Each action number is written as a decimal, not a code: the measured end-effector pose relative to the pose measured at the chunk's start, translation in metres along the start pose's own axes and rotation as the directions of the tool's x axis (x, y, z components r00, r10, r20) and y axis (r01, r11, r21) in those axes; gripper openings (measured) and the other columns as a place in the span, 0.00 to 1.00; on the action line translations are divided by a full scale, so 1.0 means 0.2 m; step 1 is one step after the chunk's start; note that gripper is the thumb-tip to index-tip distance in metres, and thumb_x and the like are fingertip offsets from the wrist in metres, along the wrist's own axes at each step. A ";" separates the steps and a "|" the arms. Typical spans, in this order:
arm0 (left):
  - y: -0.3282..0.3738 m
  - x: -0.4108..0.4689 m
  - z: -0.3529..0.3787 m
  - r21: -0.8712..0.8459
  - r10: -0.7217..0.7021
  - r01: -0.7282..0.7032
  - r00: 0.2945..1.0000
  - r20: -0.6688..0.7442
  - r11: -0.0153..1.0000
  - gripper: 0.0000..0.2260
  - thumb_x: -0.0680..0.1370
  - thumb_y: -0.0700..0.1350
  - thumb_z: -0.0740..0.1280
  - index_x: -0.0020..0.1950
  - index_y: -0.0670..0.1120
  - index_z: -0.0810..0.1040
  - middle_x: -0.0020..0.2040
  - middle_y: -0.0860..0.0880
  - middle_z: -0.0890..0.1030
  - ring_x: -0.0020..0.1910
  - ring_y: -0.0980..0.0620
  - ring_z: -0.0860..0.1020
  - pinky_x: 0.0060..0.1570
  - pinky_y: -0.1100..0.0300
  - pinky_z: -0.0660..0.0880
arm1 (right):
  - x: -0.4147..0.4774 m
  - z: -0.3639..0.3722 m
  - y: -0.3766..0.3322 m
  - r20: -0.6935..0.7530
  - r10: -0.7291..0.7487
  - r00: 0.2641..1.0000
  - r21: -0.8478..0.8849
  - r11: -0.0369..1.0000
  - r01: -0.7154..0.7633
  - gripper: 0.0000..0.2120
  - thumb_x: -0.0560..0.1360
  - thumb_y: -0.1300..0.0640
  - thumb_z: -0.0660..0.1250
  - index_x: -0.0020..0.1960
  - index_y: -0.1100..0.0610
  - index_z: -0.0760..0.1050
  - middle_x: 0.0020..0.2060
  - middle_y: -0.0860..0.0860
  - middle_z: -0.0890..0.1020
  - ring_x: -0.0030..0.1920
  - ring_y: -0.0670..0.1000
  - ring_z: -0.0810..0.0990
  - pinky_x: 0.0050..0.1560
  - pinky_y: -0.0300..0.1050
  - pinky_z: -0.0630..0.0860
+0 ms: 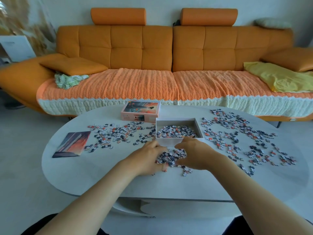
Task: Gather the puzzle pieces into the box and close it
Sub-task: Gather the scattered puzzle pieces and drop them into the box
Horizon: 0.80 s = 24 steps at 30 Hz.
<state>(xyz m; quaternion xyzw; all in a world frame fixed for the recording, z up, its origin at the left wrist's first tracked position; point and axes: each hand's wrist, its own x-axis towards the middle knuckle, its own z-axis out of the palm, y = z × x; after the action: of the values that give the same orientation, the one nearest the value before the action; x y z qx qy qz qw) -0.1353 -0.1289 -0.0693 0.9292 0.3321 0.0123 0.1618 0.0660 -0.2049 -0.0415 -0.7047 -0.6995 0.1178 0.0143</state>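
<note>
One printed sheet (pixel 71 144) of orange and grey artwork is lying flat at the left of the white oval table (pixel 101 177). Just right of it, loose puzzle pieces (pixel 116 134) are spreading toward the middle. They are too many to count, and are small, in grey, dark blue, white and orange-red.

At the far middle, one box lid (pixel 141 111) is sitting picture side up, just left of and beyond the one open white box (pixel 169 141). The box is standing at the table's centre and holding a shallow layer of pieces (pixel 177 132).

On the near side of the box, the left hand (pixel 149 158) and right hand (pixel 196 155) are cupping one small heap (pixel 171 157) between them. Their fingers are curling round its edges and squeezing it together on the tabletop. A few strays (pixel 186 172) are lying just near of the heap.

To the right, a second, wider scatter (pixel 237 138) is covering the table's right half. Beyond the table, one orange sofa (pixel 152 48) is carrying one yellow cloth (pixel 279 78) at its right end.
</note>
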 end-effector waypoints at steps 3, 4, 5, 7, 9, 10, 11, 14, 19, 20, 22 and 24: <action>0.02 0.00 0.03 0.069 -0.017 0.015 0.999 0.033 0.998 0.33 0.76 0.64 0.63 0.77 0.52 0.60 0.67 0.52 0.63 0.69 0.52 0.59 0.65 0.49 0.69 | 0.00 0.03 -0.01 0.072 0.030 0.997 -0.040 0.999 -0.027 0.34 0.69 0.35 0.69 0.71 0.46 0.67 0.64 0.51 0.68 0.64 0.54 0.70 0.62 0.53 0.73; 0.04 0.00 0.04 0.054 -0.011 0.010 1.000 0.013 0.999 0.31 0.77 0.63 0.63 0.76 0.52 0.62 0.65 0.51 0.64 0.68 0.52 0.60 0.64 0.49 0.69 | 0.01 0.04 -0.02 0.081 0.022 0.996 -0.028 0.999 -0.020 0.34 0.70 0.35 0.69 0.71 0.46 0.67 0.63 0.51 0.68 0.64 0.54 0.70 0.62 0.54 0.73; 0.04 0.01 0.06 0.023 0.000 0.000 1.000 -0.016 1.000 0.28 0.78 0.60 0.63 0.75 0.52 0.64 0.62 0.51 0.65 0.67 0.52 0.62 0.63 0.50 0.70 | 0.02 0.05 -0.03 0.077 0.009 0.997 0.002 1.000 -0.010 0.31 0.71 0.37 0.69 0.71 0.46 0.68 0.62 0.52 0.69 0.63 0.55 0.71 0.61 0.54 0.73; 0.05 0.03 0.06 -0.033 0.020 -0.022 0.998 -0.066 0.999 0.23 0.78 0.56 0.65 0.72 0.52 0.70 0.56 0.51 0.67 0.63 0.52 0.65 0.60 0.52 0.70 | 0.04 0.06 -0.06 0.049 -0.011 0.999 0.079 0.997 0.007 0.22 0.73 0.43 0.69 0.66 0.45 0.74 0.56 0.52 0.71 0.58 0.55 0.73 0.58 0.53 0.74; 0.05 0.05 0.05 -0.097 0.008 -0.016 0.997 -0.077 0.995 0.20 0.78 0.53 0.67 0.69 0.52 0.73 0.53 0.52 0.67 0.59 0.53 0.67 0.57 0.56 0.69 | 0.06 0.06 -0.07 0.021 -0.007 1.000 0.116 0.993 0.005 0.14 0.74 0.47 0.69 0.59 0.46 0.78 0.50 0.51 0.72 0.52 0.53 0.75 0.53 0.49 0.75; 0.05 0.06 0.05 -0.133 -0.008 -0.002 0.997 -0.079 0.991 0.19 0.77 0.52 0.69 0.68 0.52 0.75 0.52 0.52 0.68 0.56 0.53 0.68 0.55 0.58 0.69 | 0.06 0.05 -0.07 0.012 -0.007 1.000 0.120 0.993 0.005 0.12 0.73 0.48 0.70 0.56 0.47 0.80 0.47 0.49 0.72 0.48 0.52 0.75 0.49 0.45 0.74; 0.05 0.07 0.04 -0.164 -0.025 0.011 0.996 -0.084 0.986 0.19 0.76 0.52 0.70 0.66 0.51 0.76 0.51 0.52 0.69 0.54 0.54 0.70 0.53 0.59 0.68 | 0.06 0.05 -0.08 0.001 -0.013 1.000 0.122 0.992 0.013 0.10 0.73 0.48 0.70 0.53 0.48 0.81 0.43 0.47 0.72 0.46 0.50 0.74 0.44 0.42 0.72; 0.06 0.09 0.03 -0.228 -0.060 0.031 0.991 -0.121 0.973 0.16 0.74 0.48 0.73 0.61 0.50 0.79 0.51 0.54 0.71 0.49 0.55 0.72 0.49 0.63 0.67 | 0.08 0.03 -0.07 -0.029 -0.015 0.999 0.140 0.990 0.019 0.05 0.72 0.54 0.71 0.48 0.51 0.83 0.33 0.42 0.71 0.41 0.48 0.73 0.32 0.35 0.64; 0.07 0.13 0.02 -0.282 -0.091 0.040 0.982 -0.168 0.959 0.09 0.72 0.44 0.75 0.51 0.50 0.83 0.50 0.52 0.74 0.48 0.53 0.74 0.49 0.59 0.72 | 0.11 0.00 -0.06 -0.018 0.029 0.999 0.166 0.986 -0.026 0.06 0.71 0.58 0.71 0.46 0.54 0.84 0.39 0.52 0.84 0.40 0.55 0.81 0.37 0.46 0.78; 0.08 0.14 0.01 -0.290 -0.108 0.054 0.979 -0.175 0.956 0.08 0.72 0.44 0.75 0.49 0.50 0.83 0.48 0.53 0.74 0.47 0.53 0.75 0.48 0.58 0.73 | 0.11 -0.01 -0.06 -0.025 0.025 0.999 0.161 0.987 -0.021 0.06 0.71 0.58 0.71 0.46 0.54 0.85 0.41 0.53 0.84 0.40 0.55 0.81 0.38 0.46 0.78; 0.10 0.15 -0.03 -0.308 -0.122 0.055 0.972 -0.202 0.950 0.05 0.72 0.41 0.75 0.46 0.49 0.83 0.43 0.55 0.74 0.43 0.53 0.76 0.43 0.61 0.72 | 0.12 -0.04 -0.05 -0.047 0.024 0.999 0.208 0.978 -0.014 0.06 0.72 0.58 0.71 0.46 0.51 0.85 0.40 0.50 0.84 0.36 0.52 0.81 0.36 0.43 0.78; 0.12 0.17 -0.08 -0.344 -0.136 0.048 0.962 -0.235 0.938 0.03 0.73 0.41 0.74 0.44 0.48 0.83 0.40 0.56 0.76 0.39 0.54 0.77 0.38 0.62 0.71 | 0.13 -0.09 -0.03 -0.104 0.020 0.994 0.239 0.971 0.005 0.06 0.72 0.57 0.72 0.46 0.49 0.85 0.36 0.45 0.82 0.34 0.48 0.79 0.33 0.35 0.75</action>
<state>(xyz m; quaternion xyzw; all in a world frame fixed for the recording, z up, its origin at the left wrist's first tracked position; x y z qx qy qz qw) -0.0972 -0.1206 -0.0494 0.8619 0.3867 0.1807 0.2738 0.0627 -0.1774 -0.0269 -0.7057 -0.6758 0.1640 0.1356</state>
